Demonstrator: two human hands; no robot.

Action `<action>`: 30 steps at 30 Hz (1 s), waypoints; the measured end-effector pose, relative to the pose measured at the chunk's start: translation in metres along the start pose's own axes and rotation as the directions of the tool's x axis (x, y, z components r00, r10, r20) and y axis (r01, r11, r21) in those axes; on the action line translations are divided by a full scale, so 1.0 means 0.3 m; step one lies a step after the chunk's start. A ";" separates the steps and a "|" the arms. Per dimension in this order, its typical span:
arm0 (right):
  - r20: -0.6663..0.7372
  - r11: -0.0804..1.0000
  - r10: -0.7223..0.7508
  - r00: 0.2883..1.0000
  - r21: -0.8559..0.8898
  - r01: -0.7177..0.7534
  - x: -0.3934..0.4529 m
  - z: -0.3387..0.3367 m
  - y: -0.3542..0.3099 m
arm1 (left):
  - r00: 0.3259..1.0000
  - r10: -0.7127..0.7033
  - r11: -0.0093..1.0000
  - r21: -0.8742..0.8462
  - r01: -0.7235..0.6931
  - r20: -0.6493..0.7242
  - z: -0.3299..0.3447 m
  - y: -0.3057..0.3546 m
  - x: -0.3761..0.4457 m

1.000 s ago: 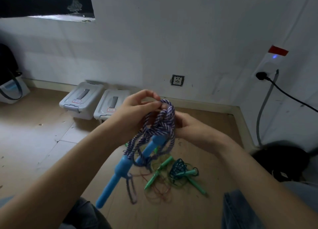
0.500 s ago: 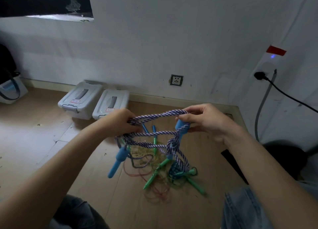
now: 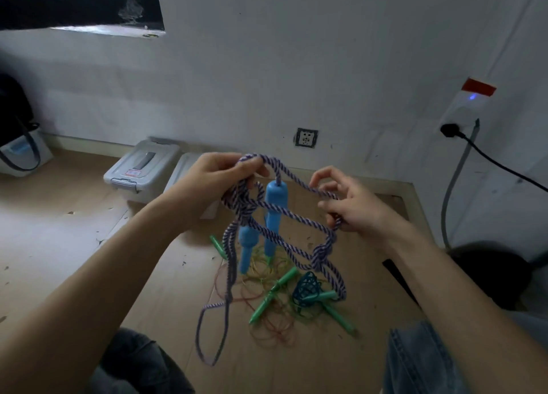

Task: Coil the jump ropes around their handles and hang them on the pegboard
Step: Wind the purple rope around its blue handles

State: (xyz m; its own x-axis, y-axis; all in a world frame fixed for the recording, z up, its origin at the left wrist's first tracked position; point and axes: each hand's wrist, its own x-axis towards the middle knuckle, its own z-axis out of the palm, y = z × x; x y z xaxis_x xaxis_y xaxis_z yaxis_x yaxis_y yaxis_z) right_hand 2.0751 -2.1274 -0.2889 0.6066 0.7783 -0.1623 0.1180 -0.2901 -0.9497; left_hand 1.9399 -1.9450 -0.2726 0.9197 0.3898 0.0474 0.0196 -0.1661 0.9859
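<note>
Two bare forearms reach up from the bottom corners, yours, over knees in dark fabric and blue denim. Your left hand is closed around a bunch of the purple-and-white twisted rope, thumb and fingers pinching its top loop. Your right hand is half curled: the lower fingers grip a strand of the same rope, while the forefinger and thumb stand loose above it. The rope is thick, braided cord with a candy-stripe twist. It stretches in several slack lines between your hands, bunches into a knot below your right wrist, and trails one long thin loop down towards your left knee. Two smooth, matte blue handles hang upright from it, bulbous at the top and tapering below, one beside and lower than the other, both clear of the floor.

Below and beyond them, on the pale wood-look floor, lies a heap of thin ropes: wiry red, yellow and green loops with slim green handles, and one dark teal rope balled up in a tight tangle. Small scraps litter the boards.

Farther off, two grey lidded plastic bins sit against the scuffed white wall, which carries a socket plate. On the right wall a black plug and cable run from a white box.
</note>
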 end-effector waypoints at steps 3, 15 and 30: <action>0.136 0.981 -0.143 0.980 0.147 0.123 -0.008 -0.004 -0.016 | 0.997 -0.012 0.999 -0.039 0.009 -0.081 -0.003 0.016 0.001; 0.189 0.916 -0.150 0.970 -0.343 0.208 0.023 0.125 0.040 | 0.985 0.087 0.995 0.028 -0.092 0.146 0.074 -0.002 -0.004; -0.197 0.781 -0.259 0.945 -0.619 0.085 -0.010 0.030 -0.018 | 0.917 -0.344 0.934 -0.022 0.356 0.201 -0.014 -0.047 0.000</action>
State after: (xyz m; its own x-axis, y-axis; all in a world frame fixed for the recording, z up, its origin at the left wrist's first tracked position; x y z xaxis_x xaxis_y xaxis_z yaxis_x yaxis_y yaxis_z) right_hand 2.0657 -2.1230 -0.2857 0.6978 0.7013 0.1456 0.6303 -0.5046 -0.5900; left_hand 1.9378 -1.9388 -0.2859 0.9156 0.2322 -0.3284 0.3368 0.0037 0.9416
